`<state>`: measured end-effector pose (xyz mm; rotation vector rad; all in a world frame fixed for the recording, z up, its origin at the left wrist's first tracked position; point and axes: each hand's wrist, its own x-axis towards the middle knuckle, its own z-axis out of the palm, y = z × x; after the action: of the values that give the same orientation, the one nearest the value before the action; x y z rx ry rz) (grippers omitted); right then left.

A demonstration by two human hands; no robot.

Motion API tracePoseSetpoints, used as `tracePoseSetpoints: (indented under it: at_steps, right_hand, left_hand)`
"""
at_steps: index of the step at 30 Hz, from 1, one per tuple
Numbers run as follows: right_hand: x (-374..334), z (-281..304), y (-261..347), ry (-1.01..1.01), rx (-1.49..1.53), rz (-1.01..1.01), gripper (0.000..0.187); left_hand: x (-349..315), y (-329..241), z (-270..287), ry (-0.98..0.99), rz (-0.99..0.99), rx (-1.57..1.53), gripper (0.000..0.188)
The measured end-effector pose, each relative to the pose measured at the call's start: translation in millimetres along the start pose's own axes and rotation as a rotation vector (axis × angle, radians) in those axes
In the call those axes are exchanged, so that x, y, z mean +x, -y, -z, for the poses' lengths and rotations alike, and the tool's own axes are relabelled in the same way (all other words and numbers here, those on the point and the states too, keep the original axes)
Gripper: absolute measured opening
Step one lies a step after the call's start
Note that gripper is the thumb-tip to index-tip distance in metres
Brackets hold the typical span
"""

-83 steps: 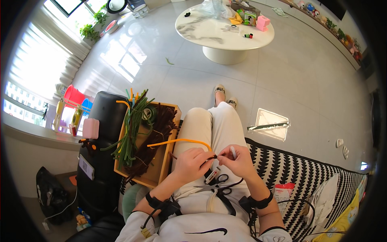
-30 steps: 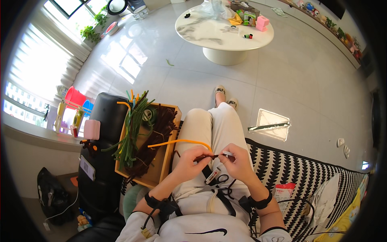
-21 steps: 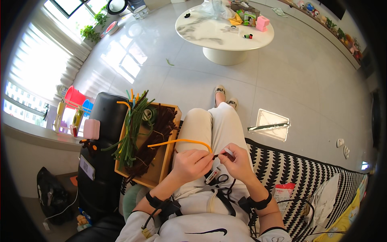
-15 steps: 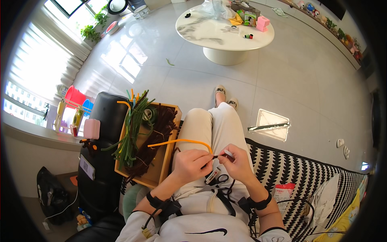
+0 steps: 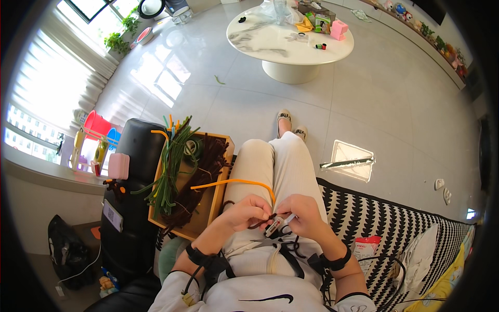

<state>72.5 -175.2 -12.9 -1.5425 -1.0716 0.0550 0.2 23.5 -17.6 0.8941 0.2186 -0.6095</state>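
Observation:
My left hand [image 5: 248, 212] pinches a dark brown fuzzy stem, like a pipe cleaner [image 5: 272, 216], above my lap. My right hand [image 5: 305, 214] closes on the same stem from the other side, fingertips nearly meeting the left's. A white slender object [image 5: 290, 218] also sticks out from the right fingers; its kind is unclear. An orange fuzzy stem [image 5: 234, 181] curves across my thighs, one end close to the hands. Under the hands, a small white printed tube or packet [image 5: 274, 226] and scissors [image 5: 266, 243] lie on my lap, partly hidden.
To my left, a wooden box [image 5: 209, 229] holds bundles of green stems [image 5: 171, 174] and brown stems [image 5: 208, 166]. A black armrest [image 5: 136, 156] bears a pink case [image 5: 118, 166] and a phone [image 5: 112, 215]. A round white table [image 5: 291, 49] stands ahead.
Both hands have moved slightly down toward my body, still together at the brown stem. More of that stem shows beneath the left fingers. The orange stem has hardly moved.

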Motion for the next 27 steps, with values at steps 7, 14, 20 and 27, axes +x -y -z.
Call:
tracePoseSetpoints:
  at_steps: [7, 14, 20, 27]
  right_hand:
    - [-3, -6, 2, -0.076, -0.178, 0.207, 0.028]
    - [0, 0, -4, -0.168, -0.256, 0.187, 0.029]
    - [0, -3, -7, -0.215, -0.169, 0.009, 0.029]
    - [-9, 0, -6, -0.053, 0.372, -0.664, 0.01]
  left_hand:
    - [7, 12, -2, 0.164, 0.199, -0.418, 0.007]
    - [4, 3, -20, -0.173, 0.053, -0.195, 0.004]
    - [3, -8, -42, -0.392, -0.739, 0.93, 0.017]
    - [5, -11, -38, -0.473, -0.884, 1.233, 0.014]
